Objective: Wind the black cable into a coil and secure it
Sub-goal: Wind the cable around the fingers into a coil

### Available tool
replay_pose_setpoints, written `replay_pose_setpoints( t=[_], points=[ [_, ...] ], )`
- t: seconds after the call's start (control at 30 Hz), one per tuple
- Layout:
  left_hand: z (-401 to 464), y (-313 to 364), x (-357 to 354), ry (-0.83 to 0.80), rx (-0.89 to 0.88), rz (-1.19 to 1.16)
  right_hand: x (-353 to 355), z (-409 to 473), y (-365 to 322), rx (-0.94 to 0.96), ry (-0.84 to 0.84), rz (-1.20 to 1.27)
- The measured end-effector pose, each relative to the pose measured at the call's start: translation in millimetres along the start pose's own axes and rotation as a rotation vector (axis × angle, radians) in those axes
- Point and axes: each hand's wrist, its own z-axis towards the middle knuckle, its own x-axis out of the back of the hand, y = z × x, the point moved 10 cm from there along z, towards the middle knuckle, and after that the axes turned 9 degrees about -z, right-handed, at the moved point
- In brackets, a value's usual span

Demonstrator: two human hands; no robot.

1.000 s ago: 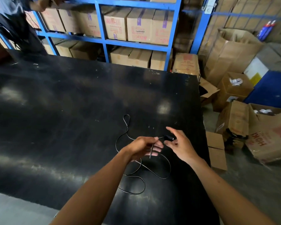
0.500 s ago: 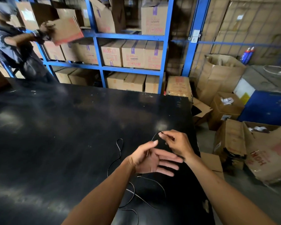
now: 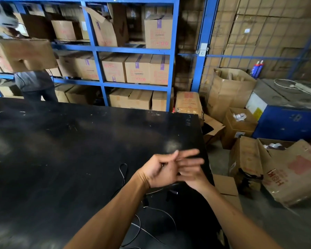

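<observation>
Both hands meet above the near right part of the black counter, blurred by motion. The left hand is held flat with its fingers spread and extended away from the person; a short dark line at the base of its fingers looks like the black cable crossing the palm, though whether it is pinched there cannot be told. The right hand lies just behind and under the left, fingers curled, and what it holds, if anything, is hidden. The step in hand appears to be the first turns of the wrap around the spread left fingers. To do it well, keep those fingers stiff and evenly apart, lay each turn beside the last with light tension, and let the slack feed freely so it does not kink or snag. Most of the cable is still unwound: it lies on the counter to the left of and below the hands, a narrow bend pointing away from the person, the long run trailing back toward the person in loose curves under the forearms. A small plug-like end seems to hang just below the left wrist.
</observation>
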Motion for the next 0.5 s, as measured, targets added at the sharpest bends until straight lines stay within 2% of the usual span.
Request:
replay_pose_setpoints(
  t=[0.1,0.3,0.4,0.5],
  points=[
    [-9.1,46.7,26.8,0.162,-0.162,-0.027,-7.6,-9.6,10.0,-0.062,0.037,0.014],
    [-61.9,109.8,84.2,0.398,-0.359,-0.143,-10.3,-21.9,-0.6,-0.076,-0.043,0.111],
    [-86.0,115.1,107.6,0.477,-0.356,-0.119,-2.4,-19.3,-12.3,-0.043,-0.051,0.189],
    [-102.3,99.6,122.0,0.546,-0.241,-0.029,19.2,-14.7,-36.8,0.003,0.028,0.349]
  ],
)
